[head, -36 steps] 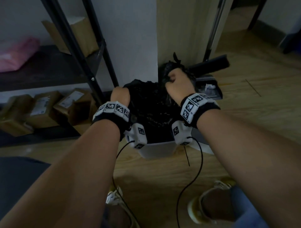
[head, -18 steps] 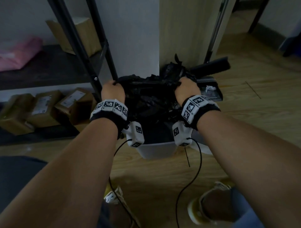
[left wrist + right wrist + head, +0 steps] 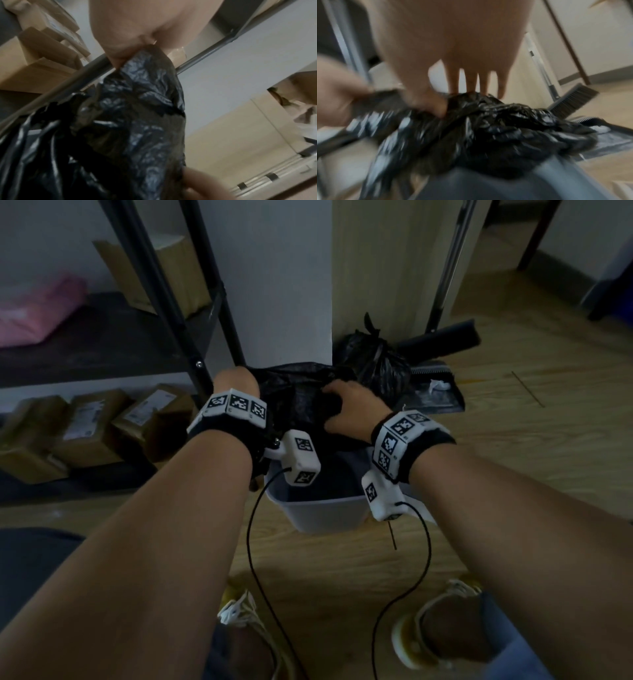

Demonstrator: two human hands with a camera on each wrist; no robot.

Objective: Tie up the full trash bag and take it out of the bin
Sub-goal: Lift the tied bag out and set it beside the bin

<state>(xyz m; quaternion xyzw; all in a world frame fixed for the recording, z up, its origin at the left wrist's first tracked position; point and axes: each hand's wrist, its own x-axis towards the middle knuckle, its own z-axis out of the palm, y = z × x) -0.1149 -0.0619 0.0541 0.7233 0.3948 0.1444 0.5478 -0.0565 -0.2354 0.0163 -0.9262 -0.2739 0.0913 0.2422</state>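
A black trash bag [image 3: 294,402] sits in a pale grey bin [image 3: 325,515] on the wooden floor. My left hand [image 3: 236,381] pinches the bag's left edge and holds it pulled up; the left wrist view shows the crinkled plastic [image 3: 137,121] hanging from my thumb and fingers [image 3: 120,54]. My right hand [image 3: 352,409] reaches across the bag's top towards the left one. The blurred right wrist view shows its fingers [image 3: 469,83] over the gathered plastic [image 3: 505,121] and its thumb pressing in from the near side, a fold between them. The bag's contents are hidden.
A second, knotted black bag [image 3: 373,354] stands just behind the bin, beside a dustpan [image 3: 431,398] and a broom head [image 3: 442,337]. A black shelf frame [image 3: 212,313] and cardboard boxes [image 3: 85,422] are to the left. Wrist cables hang over the floor by my feet.
My right hand left the bag's right edge and moved left across the top towards my left hand. The left hand keeps its hold on the left edge, slightly higher.
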